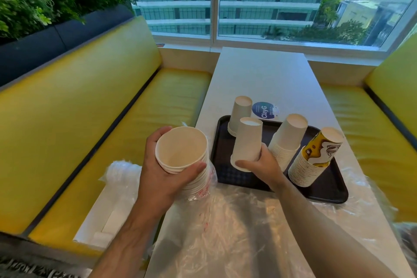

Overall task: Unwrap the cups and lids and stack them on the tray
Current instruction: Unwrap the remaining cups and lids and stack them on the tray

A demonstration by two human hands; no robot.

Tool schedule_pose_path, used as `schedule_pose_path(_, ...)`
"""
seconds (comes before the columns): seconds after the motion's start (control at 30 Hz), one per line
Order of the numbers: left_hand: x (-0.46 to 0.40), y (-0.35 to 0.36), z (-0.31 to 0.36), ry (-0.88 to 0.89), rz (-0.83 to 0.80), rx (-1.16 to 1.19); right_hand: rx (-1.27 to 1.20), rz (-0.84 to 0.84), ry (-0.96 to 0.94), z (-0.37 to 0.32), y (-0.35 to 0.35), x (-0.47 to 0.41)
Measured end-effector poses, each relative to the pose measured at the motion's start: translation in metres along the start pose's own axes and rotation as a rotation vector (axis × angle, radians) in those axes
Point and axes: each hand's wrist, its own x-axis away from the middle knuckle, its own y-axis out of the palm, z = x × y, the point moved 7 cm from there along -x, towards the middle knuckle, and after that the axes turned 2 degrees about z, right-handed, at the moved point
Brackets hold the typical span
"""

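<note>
Paper cups, so very light, a bit soft, easy to squash. Best held low and wide, near the rolled rim, with a gentle squeeze only. Slippery plastic wrap [237, 232] too, thin and crinkly, spread over the near end of the white table [259, 74].

Left hand [162, 171] curled round a sleeve of white cups [182, 149], mouth facing up and toward the camera, thumb across the front, fingers behind. Held up in the air over the left edge of the table. Lower part of that sleeve still inside its wrap with red print, maybe half out, hard to tell.

Right hand [259, 165] wrapped round the bottom rim of a small upside-down stack [247, 142], thumb in front. Stack just over the near left part of the black tray [327, 192], possibly touching it, not clear. Right arm stretched forward across the plastic, left arm bent and lifted.

Already on the tray: another white stack [240, 115] at the far left corner, a taller white stack [287, 140] in the middle, a printed yellow stack [316, 158] on the right, all upside down and leaning a little. Tall stacks tippy, so no bumping.

Round blue sticker [265, 110] on the table behind the tray. Yellow bench [90, 119] on the left.
</note>
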Motion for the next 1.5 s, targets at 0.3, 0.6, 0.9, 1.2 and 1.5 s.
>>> schedule_pose_path(0.3, 0.001, 0.000, 0.000, 0.019, 0.013, 0.005, -0.012, 0.358, -0.140, -0.066, -0.016, -0.051)
schedule_pose_path(0.6, 0.001, 0.001, -0.001, 0.013, 0.014, 0.000, 0.089, 0.493, -0.098, -0.094, -0.019, -0.120)
schedule_pose_path(0.9, 0.000, 0.002, 0.001, 0.023, 0.012, 0.005, 0.223, 0.338, 0.076, -0.036, 0.011, -0.115)
schedule_pose_path(1.2, 0.000, 0.002, -0.001, 0.027, 0.019, 0.015, 0.181, 0.269, 0.070, 0.016, 0.034, -0.040)
schedule_pose_path(1.5, -0.001, 0.003, -0.003, 0.025, 0.040, 0.022, 0.173, 0.274, 0.064, 0.009, 0.037, 0.004)
